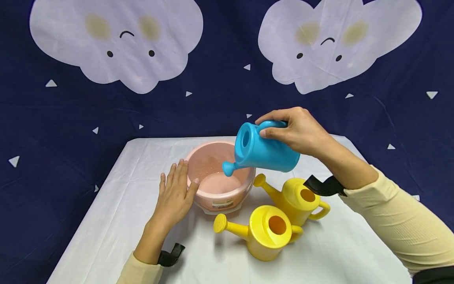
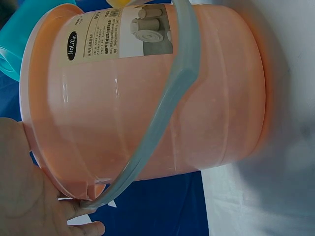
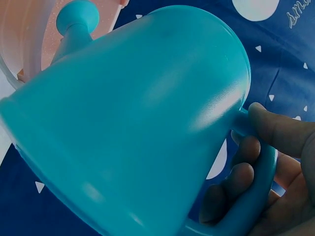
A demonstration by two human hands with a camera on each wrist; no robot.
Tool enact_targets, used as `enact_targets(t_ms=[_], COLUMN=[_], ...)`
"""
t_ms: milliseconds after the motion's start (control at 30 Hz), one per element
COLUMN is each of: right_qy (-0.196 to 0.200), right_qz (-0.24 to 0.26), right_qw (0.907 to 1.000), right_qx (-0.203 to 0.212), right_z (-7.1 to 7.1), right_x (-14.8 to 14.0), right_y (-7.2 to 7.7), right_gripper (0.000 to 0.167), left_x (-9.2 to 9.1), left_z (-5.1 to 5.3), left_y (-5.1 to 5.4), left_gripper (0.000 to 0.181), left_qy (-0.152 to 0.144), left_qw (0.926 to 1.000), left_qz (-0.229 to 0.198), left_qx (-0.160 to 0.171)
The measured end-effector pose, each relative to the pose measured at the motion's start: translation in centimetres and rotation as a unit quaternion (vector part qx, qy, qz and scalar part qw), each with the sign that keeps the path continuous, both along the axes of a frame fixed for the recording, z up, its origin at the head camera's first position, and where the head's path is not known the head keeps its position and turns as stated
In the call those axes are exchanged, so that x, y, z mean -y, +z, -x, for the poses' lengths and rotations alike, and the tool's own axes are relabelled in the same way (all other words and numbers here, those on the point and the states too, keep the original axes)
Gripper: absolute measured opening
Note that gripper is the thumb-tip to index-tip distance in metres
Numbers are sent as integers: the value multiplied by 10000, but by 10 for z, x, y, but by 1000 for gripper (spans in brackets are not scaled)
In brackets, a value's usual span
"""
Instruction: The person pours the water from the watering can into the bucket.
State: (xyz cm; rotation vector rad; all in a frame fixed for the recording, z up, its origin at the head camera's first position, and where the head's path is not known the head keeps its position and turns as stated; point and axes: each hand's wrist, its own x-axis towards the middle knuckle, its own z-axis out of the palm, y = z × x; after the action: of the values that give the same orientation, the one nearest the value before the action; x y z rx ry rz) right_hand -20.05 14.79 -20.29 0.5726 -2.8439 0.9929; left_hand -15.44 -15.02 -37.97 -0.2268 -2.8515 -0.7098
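Note:
My right hand grips the handle of a blue watering can, fingers curled round it in the right wrist view. The can is tipped over the pink bucket, its spout pointing down into the opening. No stream of water can be made out, though droplets dot the bucket's inner wall. My left hand rests against the bucket's left rim with fingers extended. In the left wrist view, the bucket's grey handle hangs down its outer side.
Two yellow watering cans stand right of the bucket: one nearer the front, the other behind it. Both spouts point left. A white cloth covers the table, and a dark blue curtain with clouds hangs behind.

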Motion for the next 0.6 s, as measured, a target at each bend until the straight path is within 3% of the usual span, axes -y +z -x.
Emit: enact_targets(t_ms=[600], right_qy=[-9], right_qz=[-7], right_qw=[10000], right_qx=[-1], right_z=[-2], right_x=[0], right_y=[2], right_gripper=[28], left_x=[0], left_z=[0], left_y=[1], left_gripper=[71], left_qy=[-12], left_qw=[10000], left_qz=[7], left_qx=[5])
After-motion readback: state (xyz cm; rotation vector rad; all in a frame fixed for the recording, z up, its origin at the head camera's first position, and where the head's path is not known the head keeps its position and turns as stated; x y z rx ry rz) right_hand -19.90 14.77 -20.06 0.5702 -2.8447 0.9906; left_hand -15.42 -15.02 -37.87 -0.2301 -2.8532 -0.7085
